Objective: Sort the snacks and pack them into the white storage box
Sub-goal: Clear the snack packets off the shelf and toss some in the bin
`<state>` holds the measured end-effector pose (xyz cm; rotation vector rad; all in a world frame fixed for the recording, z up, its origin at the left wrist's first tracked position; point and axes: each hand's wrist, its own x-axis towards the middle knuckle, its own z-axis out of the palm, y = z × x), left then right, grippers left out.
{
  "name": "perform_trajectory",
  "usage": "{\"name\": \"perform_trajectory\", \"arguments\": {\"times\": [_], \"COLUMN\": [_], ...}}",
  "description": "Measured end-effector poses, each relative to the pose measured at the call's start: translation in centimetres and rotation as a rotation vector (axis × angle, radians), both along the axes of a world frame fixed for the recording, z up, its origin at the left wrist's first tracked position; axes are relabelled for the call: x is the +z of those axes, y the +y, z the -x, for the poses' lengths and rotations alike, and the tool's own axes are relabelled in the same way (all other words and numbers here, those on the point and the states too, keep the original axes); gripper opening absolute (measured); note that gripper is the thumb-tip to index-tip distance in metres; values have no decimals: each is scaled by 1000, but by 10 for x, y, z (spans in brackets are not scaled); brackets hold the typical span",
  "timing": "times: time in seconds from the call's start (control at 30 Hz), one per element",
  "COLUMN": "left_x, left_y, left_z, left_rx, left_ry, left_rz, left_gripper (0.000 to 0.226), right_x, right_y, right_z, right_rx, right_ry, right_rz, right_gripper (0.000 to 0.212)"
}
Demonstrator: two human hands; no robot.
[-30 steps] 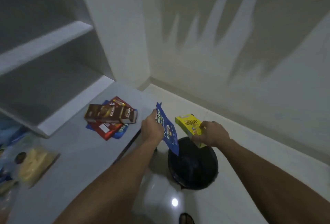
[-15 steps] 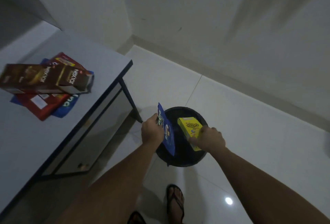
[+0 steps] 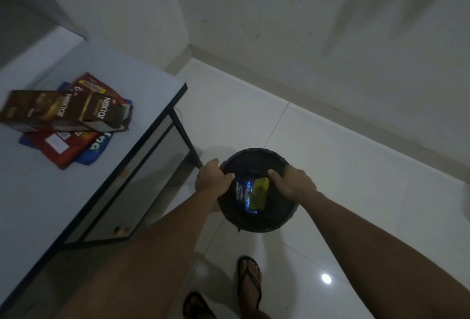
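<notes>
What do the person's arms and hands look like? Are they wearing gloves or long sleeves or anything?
No gloves and no sleeves in view. Both forearms are bare right up to the picture's bottom edge. The left hand and the right hand are bare too, with no ring, watch or bracelet that I can see, though the picture is dim and a little blurry. The only clothing that shows is dark flip-flop sandals on the feet.

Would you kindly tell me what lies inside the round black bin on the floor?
Inside the round black bin lie a blue snack wrapper and a yellow snack box; anything beneath them is hidden.
</notes>
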<state>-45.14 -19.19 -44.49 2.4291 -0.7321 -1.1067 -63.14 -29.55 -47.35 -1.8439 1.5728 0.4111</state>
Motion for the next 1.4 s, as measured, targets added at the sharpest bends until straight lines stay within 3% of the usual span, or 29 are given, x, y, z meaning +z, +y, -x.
{"name": "perform_trajectory", "arguments": {"times": [0.13, 0.27, 0.4, 0.53, 0.6, 0.7, 0.87, 1.03, 1.23, 1.4], "left_x": [55, 120, 178, 210, 218, 223, 208, 184, 155, 143], "left_y": [-6, -9, 3, 30, 49, 81, 127, 154, 155, 147], "left_z": [-20, -48, -82, -115, -135, -165, -219, -260, -292, -301], "left_rx": [-25, -7, -29, 53, 89, 176, 413, 586, 648, 824], "left_ry": [-20, -52, -169, -219, -267, -326, -336, -270, -132, 72], "left_rz": [31, 97, 129, 168, 165, 149, 61, 24, 71, 200], "left_gripper": [79, 76, 61, 63, 47, 27, 26, 23, 32, 59], "right_x": [64, 132, 186, 220, 231, 239, 234, 213, 194, 186], "right_y": [-16, -28, -29, -14, 0, 25, 68, 95, 103, 98], "right_z": [-25, -65, -114, -164, -191, -234, -298, -345, -369, -375], "right_rx": [131, 254, 380, 489, 554, 641, 760, 858, 835, 802], "right_ry": [-81, -160, -231, -287, -307, -322, -359, -351, -295, -291], "right_rz": [47, 100, 163, 184, 181, 174, 220, 312, 315, 324], "right_gripper": [62, 65, 64, 62, 61, 62, 62, 84, 86, 77]}}
